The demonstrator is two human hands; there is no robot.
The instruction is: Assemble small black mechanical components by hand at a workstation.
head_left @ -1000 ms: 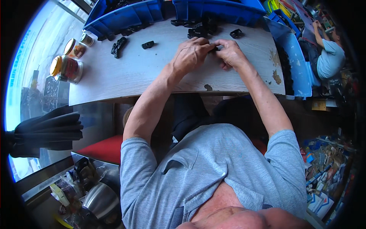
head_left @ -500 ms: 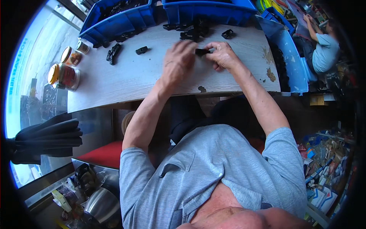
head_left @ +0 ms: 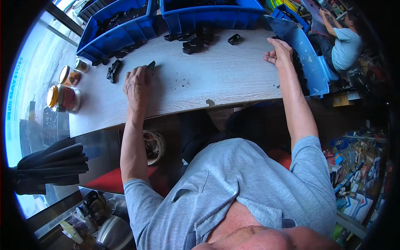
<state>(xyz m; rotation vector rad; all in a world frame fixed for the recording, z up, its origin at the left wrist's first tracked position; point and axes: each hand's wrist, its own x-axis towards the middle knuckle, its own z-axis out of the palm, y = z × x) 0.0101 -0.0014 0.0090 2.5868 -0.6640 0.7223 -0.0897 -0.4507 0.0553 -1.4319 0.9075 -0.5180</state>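
My left hand (head_left: 137,86) is over the left part of the table, its fingers closed on a small black plastic part (head_left: 151,65) that sticks out past the fingertips. Beside that hand lies a longer black part (head_left: 113,71). My right hand (head_left: 280,53) is raised at the table's right edge, beside a light blue bin (head_left: 318,77) with black parts inside. Its fingers are loosely apart, and nothing shows in them. A pile of black parts (head_left: 192,43) and a single black part (head_left: 234,39) lie toward the back of the table.
Two blue bins (head_left: 212,18) of black parts stand along the back. Jars, one with a yellow lid (head_left: 52,96), are at the left edge. A bucket (head_left: 154,148) is under the table. Another person (head_left: 347,48) sits at the far right.
My left hand has moved left and taken hold of the small black part lying there. My right hand has gone right to the bin, and the black part it held no longer shows.
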